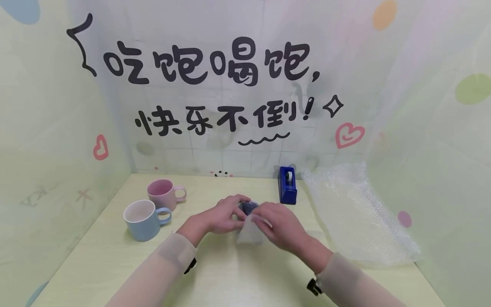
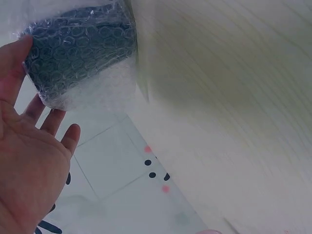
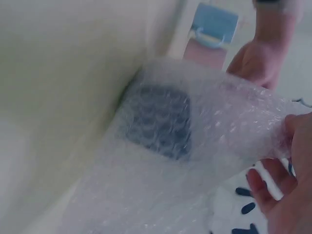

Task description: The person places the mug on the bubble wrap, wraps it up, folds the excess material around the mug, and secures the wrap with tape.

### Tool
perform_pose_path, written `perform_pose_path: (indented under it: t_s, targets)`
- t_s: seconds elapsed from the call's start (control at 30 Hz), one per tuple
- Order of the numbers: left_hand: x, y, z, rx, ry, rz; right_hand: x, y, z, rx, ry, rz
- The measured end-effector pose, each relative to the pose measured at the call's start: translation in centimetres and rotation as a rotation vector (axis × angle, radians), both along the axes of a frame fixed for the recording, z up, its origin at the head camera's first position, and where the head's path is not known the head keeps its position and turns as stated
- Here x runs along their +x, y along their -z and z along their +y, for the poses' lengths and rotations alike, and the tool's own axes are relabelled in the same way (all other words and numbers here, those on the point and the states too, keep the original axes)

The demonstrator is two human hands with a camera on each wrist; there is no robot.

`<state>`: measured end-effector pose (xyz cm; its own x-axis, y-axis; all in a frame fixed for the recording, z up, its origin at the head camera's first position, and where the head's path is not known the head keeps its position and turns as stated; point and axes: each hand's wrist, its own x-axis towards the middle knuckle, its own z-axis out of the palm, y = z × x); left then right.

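Observation:
A dark blue, cup-shaped object (image 1: 248, 207) sits low at the middle of the table, wrapped in clear bubble wrap (image 3: 234, 122). My left hand (image 1: 224, 216) grips its side; in the left wrist view the thumb lies on one edge of the wrapped object (image 2: 80, 48) and the fingers reach along its other side. With the thumb and fingers of my right hand (image 1: 284, 227) I pinch a loose end of the wrap. That end stretches taut from the dark object in the right wrist view, while more wrap hangs below it.
To the left stand a pink mug (image 1: 163, 196) and a light blue mug (image 1: 141, 226). A blue tape dispenser (image 1: 287, 185) is near the back wall. At the right, a large bubble wrap sheet (image 1: 353, 213) lies flat over the table's edge.

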<state>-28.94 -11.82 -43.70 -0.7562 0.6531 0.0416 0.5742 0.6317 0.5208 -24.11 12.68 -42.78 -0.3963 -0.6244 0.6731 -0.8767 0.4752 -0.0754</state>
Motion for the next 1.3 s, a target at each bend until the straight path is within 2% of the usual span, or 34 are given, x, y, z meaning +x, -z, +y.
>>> perform_pose_path:
  t_s: [0.1,0.23,0.37,0.5,0.6,0.77,0.87,0.97,1.03,1.07,1.13,1.2,1.3]
  targets:
    - [0.0,0.2,0.0,-0.004,-0.005,-0.001,-1.9,0.4,-0.7,-0.018,0.107,-0.130]
    - [0.2,0.4,-0.1,0.027,-0.027,-0.066,-3.4,1.0,-1.2,0.030,0.217,-0.184]
    - [0.3,0.4,-0.2,0.063,-0.037,-0.107,-3.9,1.1,-1.4,0.038,0.296,-0.254]
    - [0.4,0.6,-0.2,0.055,-0.023,-0.055,-4.1,0.9,-1.5,0.042,0.362,-0.326]
    - [0.5,0.8,0.0,0.089,-0.038,-0.043,-4.1,0.7,-1.6,0.064,0.388,-0.350]
    - [0.7,1.0,0.3,0.198,-0.117,-0.092,-4.2,0.3,-1.7,0.073,0.399,-0.394]
    - [0.8,1.2,0.3,0.229,-0.133,-0.083,-4.2,0.2,-1.9,0.018,0.399,-0.484]
    - [0.7,1.2,0.4,0.235,-0.085,-0.022,-4.3,0.2,-1.6,-0.073,0.388,-0.567]
    - [0.5,1.2,0.4,0.226,-0.030,0.041,-4.1,0.1,-1.1,-0.121,0.366,-0.577]
    - [0.5,1.1,0.5,0.216,-0.007,0.074,-4.0,0.0,-0.7,-0.126,0.355,-0.555]
    - [0.5,1.0,0.5,0.189,0.017,0.108,-3.8,-0.4,0.1,-0.097,0.332,-0.498]
    - [0.5,0.8,0.5,0.164,0.012,0.105,-3.5,-0.8,0.9,-0.025,0.292,-0.464]
    - [0.7,0.6,0.3,0.126,-0.016,0.072,-3.2,-1.3,1.6,0.167,0.207,-0.463]
